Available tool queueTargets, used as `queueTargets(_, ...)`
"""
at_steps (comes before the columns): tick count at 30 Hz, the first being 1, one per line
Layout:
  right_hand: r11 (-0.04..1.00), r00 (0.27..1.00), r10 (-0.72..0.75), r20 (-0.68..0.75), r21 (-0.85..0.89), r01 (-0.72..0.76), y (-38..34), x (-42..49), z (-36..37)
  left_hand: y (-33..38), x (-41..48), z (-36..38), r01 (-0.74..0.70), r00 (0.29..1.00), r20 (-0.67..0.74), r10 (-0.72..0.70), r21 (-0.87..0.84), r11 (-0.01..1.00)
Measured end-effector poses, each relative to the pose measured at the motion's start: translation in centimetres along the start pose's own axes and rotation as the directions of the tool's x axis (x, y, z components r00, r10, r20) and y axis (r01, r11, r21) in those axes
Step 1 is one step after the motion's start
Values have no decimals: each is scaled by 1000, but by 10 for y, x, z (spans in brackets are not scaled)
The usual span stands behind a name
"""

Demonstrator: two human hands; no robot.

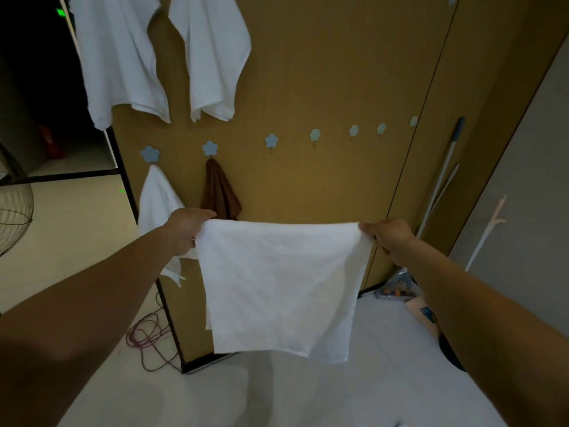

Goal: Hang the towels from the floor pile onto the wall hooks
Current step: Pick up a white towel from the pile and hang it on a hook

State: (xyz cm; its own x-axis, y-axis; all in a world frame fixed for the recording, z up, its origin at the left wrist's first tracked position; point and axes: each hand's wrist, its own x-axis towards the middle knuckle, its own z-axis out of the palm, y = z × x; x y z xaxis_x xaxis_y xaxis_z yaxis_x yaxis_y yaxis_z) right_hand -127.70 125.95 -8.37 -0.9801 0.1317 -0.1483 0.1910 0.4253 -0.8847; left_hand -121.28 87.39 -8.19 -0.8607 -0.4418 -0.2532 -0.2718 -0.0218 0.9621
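- Landmark: brown cloth (220,192), hanging from a blue flower hook (210,148) on the wooden wall panel (323,72). All positions below are given from it.
- White towel (277,288): held spread in the air just below and to the right of the brown cloth, in front of the panel. Its top edge is stretched nearly level between the two hands and its lower edge hangs free above the floor (it is on no hook).
- Left hand (187,228): at the brown cloth's lower left, overlapping its bottom corner in view. The fingers are curled round the white towel's top left corner and grip it.
- Right hand (386,238): well to the right of the brown cloth and a little lower. Thumb and fingers pinch the top right corner, and the fabric bunches under the hand.
- Small white towel (157,198): just left of the brown cloth, on the neighbouring flower hook (150,154). Its lower part is partly hidden behind the left forearm.
- Two large white towels (117,57) (212,57): high on the panel, one above and left of the brown cloth, one directly above. Their hooks are out of frame.
- Bare hooks: to the right of the brown cloth sits a third flower hook (271,140), then four hexagonal hooks (353,130) further right.
- Mop handle (443,174): far right of the brown cloth, leaning at the panel's corner.
- Pink cable (147,334): below and left of the brown cloth, looped on the floor.
- Wire fan guard (12,211): far left of the brown cloth, at the frame edge.
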Motion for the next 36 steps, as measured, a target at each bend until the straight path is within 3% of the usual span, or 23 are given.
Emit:
queueTargets(3, 990, 999, -20, 42, 140, 14, -1, -2, 4, 3, -2, 2, -2, 1000, -22, 4, 102, 995)
queueTargets(7, 978, 994, -107, 18, 181, 102, -6, 1, 8, 11, -6, 1, 2, 997, -69, 16, 258, 966)
queueTargets(10, 957, 992, -123, 3, 263, 118, -9, 8, 8, 16, -8, 3, -89, 996, 51, 76, 353, 931)
queueTargets(13, 928, 994, -110, 13, 358, 98, -8, 15, 4, 22, -14, 13, -105, 987, 153, 56, 332, 938)
queueTargets(16, 876, 998, -66, 0, 478, 58, 0, 26, -4, 22, -13, 20, 36, 976, 204, -80, 211, 977)
queueTargets(20, 837, 995, -74, -67, 538, 99, 10, 45, -16, 23, -15, 33, 31, 911, 365, -190, 399, 916)
queueTargets(24, 859, 983, -181, -7, 485, 161, 15, 59, -28, 18, -15, 55, -113, 960, 271, -68, 599, 793)
queueTargets(27, 912, 958, -263, 115, 355, 207, 19, 70, -37, 17, -12, 73, -159, 979, 199, 40, 633, 758)
queueTargets(29, 950, 935, -311, 169, 97, 298, 20, 79, -43, 18, -14, 82, -215, 972, 219, 82, 698, 683)
queueTargets(32, 837, 904, -412, 115, -343, 425, 21, 93, -46, 18, -16, 94, -339, 941, 278, 195, 763, 551)
queueTargets(34, 800, 863, -504, 29, -362, 479, 19, 99, -43, 19, -15, 104, -454, 880, 295, 373, 752, 477)
queueTargets(36, 811, 830, -558, 13, -205, 548, 16, 103, -42, 20, -15, 118, -525, 802, 241, 547, 721, 453)
